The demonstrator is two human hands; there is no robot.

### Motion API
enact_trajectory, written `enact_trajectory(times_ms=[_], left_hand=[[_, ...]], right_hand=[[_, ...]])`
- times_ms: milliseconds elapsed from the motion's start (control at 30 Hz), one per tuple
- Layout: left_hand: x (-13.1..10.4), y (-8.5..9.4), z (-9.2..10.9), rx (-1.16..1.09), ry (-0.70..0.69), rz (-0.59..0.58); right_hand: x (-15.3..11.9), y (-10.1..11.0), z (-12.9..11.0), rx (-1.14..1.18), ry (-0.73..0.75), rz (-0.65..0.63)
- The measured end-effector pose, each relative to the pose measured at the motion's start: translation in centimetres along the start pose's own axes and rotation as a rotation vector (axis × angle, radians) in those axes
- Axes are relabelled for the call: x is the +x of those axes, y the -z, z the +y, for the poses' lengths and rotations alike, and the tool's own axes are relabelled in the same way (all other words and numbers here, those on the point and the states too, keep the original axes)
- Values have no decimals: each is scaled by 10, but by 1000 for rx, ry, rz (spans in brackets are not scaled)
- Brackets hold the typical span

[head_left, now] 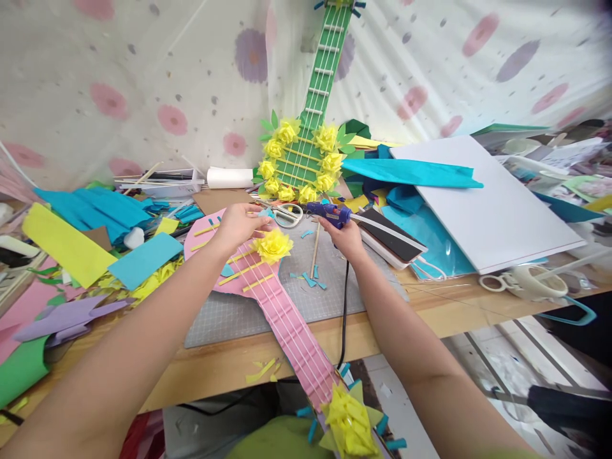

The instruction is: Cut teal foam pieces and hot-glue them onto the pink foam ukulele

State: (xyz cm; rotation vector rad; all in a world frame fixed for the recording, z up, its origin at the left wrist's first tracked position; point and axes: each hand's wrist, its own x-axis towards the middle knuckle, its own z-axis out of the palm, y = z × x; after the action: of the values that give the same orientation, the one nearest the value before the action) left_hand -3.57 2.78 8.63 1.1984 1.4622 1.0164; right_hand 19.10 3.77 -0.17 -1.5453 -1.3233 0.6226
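Observation:
My left hand (239, 226) is closed in a pinch on a small blue piece (266, 213), above the body of a pink paper guitar (299, 338). My right hand (345, 239) is wrapped round a purple glue gun (329, 213), its nozzle pointing left toward the left hand. A yellow paper flower (273, 247) sits on the guitar body, just below the left fingers. The guitar's neck slants down to the right, past the table's front edge, and ends in a second yellow flower (349, 421). Scissors (288, 215) lie between the hands.
A green guitar (319, 95) with yellow flowers leans at the back. On the grey cutting mat (224, 325) are blue scraps and a stick (315, 250). Coloured paper (69, 245) piles up at left; a white board (488, 204) and a tape roll (538, 282) lie right.

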Motion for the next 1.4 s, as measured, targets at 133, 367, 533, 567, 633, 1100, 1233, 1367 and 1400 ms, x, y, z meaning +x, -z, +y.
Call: enact_trajectory(times_ms=[133,367,533,567,633,1100,1233,1367,1400], left_hand=[[-3,0,3,-46,-14,-24],[-1,3,-1,-127,-29,-91],[-3,-2,-1,-226,3,-114],[-3,-3,-1,-249,3,-119],[-3,-5,-2,-294,-7,-126],[0,-14,-5,-505,-46,-105],[2,-16,-4,-616,-26,-143],[6,-14,-6,-681,2,-147],[7,-14,-6,-700,7,-146]], right_hand=[[4,0,7,-146,-95,35],[5,-4,14,-377,-100,-127],[1,6,5,-489,-1,-200],[-1,11,1,-542,33,-205],[-6,22,-7,-683,58,-202],[-22,-11,-85,105,146,-500],[-13,-44,-99,403,-17,-518],[-14,-56,-107,562,-92,-564],[-15,-57,-109,593,-105,-559]])
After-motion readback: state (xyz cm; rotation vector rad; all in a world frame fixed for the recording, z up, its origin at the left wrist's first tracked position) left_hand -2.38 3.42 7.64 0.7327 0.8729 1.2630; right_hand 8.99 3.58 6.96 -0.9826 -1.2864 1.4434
